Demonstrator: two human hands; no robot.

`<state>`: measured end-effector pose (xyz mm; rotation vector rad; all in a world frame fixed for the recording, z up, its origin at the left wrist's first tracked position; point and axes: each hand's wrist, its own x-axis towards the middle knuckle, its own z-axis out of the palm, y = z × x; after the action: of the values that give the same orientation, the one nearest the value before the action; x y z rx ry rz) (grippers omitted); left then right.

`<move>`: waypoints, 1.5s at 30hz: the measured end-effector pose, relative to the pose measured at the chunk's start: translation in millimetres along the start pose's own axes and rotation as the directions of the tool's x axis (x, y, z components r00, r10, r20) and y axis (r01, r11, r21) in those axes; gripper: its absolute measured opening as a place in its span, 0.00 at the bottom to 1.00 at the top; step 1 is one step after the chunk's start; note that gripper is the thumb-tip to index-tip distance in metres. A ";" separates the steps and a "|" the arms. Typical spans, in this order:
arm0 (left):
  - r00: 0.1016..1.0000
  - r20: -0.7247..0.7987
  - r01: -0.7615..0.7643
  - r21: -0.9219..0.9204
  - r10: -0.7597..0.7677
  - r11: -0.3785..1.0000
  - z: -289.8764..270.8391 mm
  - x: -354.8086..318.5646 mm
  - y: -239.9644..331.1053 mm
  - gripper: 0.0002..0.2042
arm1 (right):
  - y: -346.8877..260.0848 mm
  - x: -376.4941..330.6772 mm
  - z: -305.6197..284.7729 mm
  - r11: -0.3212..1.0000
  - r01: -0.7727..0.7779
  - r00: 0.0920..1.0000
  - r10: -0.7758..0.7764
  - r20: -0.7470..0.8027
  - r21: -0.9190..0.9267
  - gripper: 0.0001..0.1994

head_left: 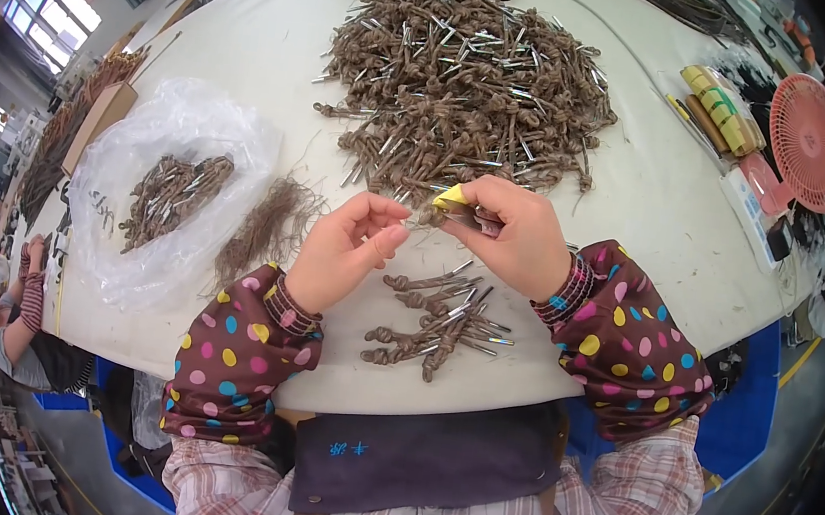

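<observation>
Left hand: I saw my left hand [348, 251] raised over the counter [252, 60], thumb and fingertips pinched almost closed on the loose end of a brown cord [424, 217].
Right hand: my right hand [516, 233] was curled shut around a small tool [458, 202] with a yellow tip, and it seemed to hold the cord's other end too; its fingers hid the exact grip.
Cord: it ran between the two hands, just above the counter, in front of the big heap [461, 82].
Small pile: knotted pieces with metal tips [441, 321] lay just below the hands, near my edge of the counter.
Scraps: a tuft of loose fibre [265, 222] lay to my left, beside a clear bag [174, 182] with more pieces inside.
Far side: a red fan [809, 138] stood well apart on the right.
Technique, my judgement: the cord needed steady tension from the left pinch while the right hand worked the tool close to the end.
Caution: I judged the fingertips sat very near the tool tip, so small, slow motions suited best.
Order: keeping worked pieces clear of the heap avoided mixing.
</observation>
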<state>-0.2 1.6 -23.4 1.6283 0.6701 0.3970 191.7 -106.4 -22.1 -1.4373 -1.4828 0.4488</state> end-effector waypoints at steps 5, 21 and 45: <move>0.980 -0.034 -0.196 -0.048 0.194 0.979 16.2 -4.0 -10.7 0.14 | -8.5 -4.5 6.7 0.999 0.042 0.999 -0.042 0.033 -0.009 0.14; 0.977 0.102 -0.190 0.038 0.186 0.981 4.9 -21.7 -8.4 0.12 | 7.5 33.9 13.8 0.609 0.575 0.811 -0.512 0.283 -0.546 0.09; 0.947 -0.118 -0.293 0.067 0.299 0.954 0.7 -12.7 -6.0 0.20 | -10.1 1.5 3.3 0.975 -0.210 0.969 0.199 0.144 0.069 0.13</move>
<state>-10.7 -6.5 -27.9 1.7667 0.5322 0.7132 183.8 -106.2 -14.8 -1.5246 -1.4094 0.7407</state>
